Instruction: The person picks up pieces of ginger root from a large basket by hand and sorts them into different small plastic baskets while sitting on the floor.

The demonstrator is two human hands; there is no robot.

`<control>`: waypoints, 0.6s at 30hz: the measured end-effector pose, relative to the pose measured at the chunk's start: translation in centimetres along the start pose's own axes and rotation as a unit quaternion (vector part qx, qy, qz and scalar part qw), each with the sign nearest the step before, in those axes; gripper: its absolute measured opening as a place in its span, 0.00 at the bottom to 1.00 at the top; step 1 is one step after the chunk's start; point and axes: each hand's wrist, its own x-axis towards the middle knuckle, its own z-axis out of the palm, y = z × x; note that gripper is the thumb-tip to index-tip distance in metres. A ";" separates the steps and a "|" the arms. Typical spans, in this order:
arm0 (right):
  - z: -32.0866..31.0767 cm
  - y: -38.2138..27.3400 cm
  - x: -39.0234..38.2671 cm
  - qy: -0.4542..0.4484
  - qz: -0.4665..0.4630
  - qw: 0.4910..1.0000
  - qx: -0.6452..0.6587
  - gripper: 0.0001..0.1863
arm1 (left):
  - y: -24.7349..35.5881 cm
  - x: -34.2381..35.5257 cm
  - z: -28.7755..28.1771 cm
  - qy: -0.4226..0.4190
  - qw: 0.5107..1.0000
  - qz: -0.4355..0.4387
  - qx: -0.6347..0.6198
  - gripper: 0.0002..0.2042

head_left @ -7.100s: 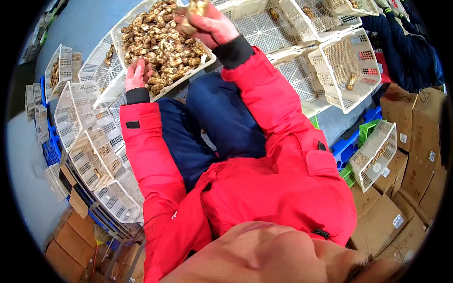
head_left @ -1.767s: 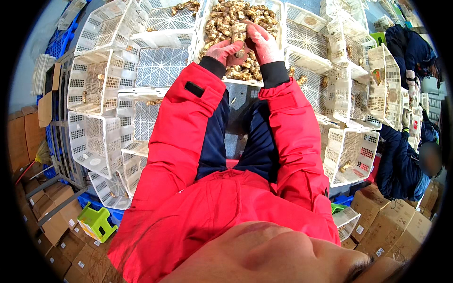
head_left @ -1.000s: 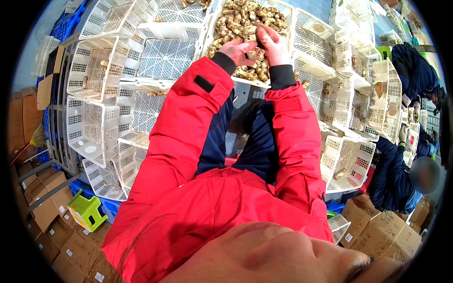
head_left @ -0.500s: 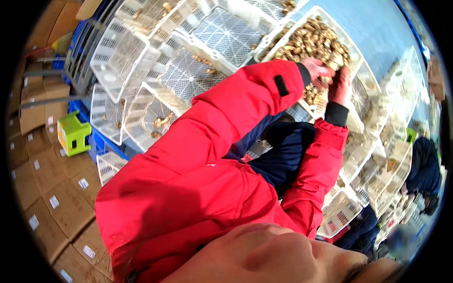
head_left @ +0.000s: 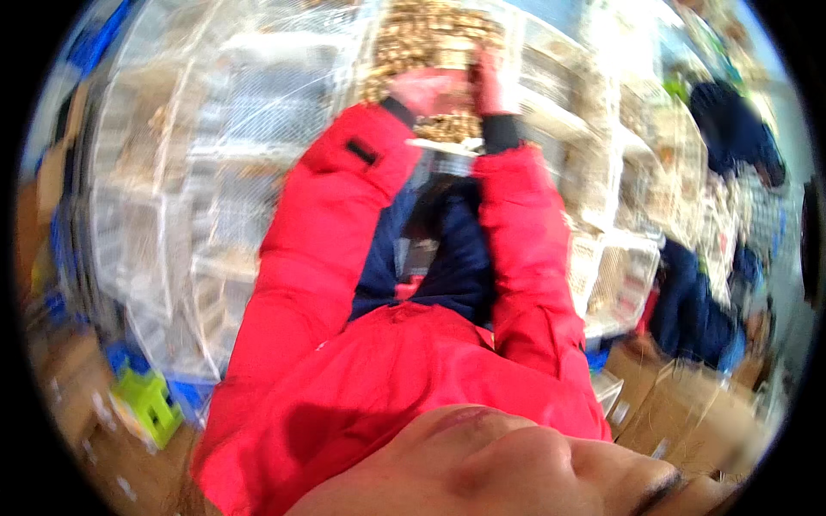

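Note:
Heaped brown and pale mushrooms [head_left: 413, 34] fill a white plastic crate [head_left: 509, 34] in front of my knees. Over the heap is my left hand [head_left: 426, 91], its fingers pointing right toward my other hand. My right hand [head_left: 489, 82] reaches up along the crate's right side, close beside the left. Motion smears the fingers of both hands. A pale mushroom-like shape shows around the fingertips, but whether either hand grips it I cannot make out.
Several white mesh crates [head_left: 267, 103] stand to the left, some with a few mushrooms. More crates [head_left: 624, 279] line the right. A green plastic stool [head_left: 146, 404] is at lower left, cardboard boxes [head_left: 688, 413] at lower right. Another person in dark clothing [head_left: 731, 125] is at right.
The view has swung, so the crate and both hands now appear farther left and higher, and the picture is blurred. Both hands are still together over the mushrooms.

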 end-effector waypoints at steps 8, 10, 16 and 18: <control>-3.0 -3.9 1.9 -0.129 0.357 0.650 0.659 0.29 | 0.7 -0.3 -0.4 0.277 0.892 0.122 0.336 0.14; -2.8 -4.0 1.3 -0.142 0.332 0.621 0.696 0.37 | 0.1 0.3 -1.2 0.320 0.807 0.171 0.466 0.20; -2.2 -4.9 0.8 -0.101 0.338 0.507 0.786 0.38 | -0.2 -0.2 0.3 0.298 0.810 0.193 0.467 0.25; -1.4 -4.0 1.1 -0.070 0.319 0.506 0.798 0.35 | -0.2 0.0 0.9 0.280 0.811 0.215 0.466 0.25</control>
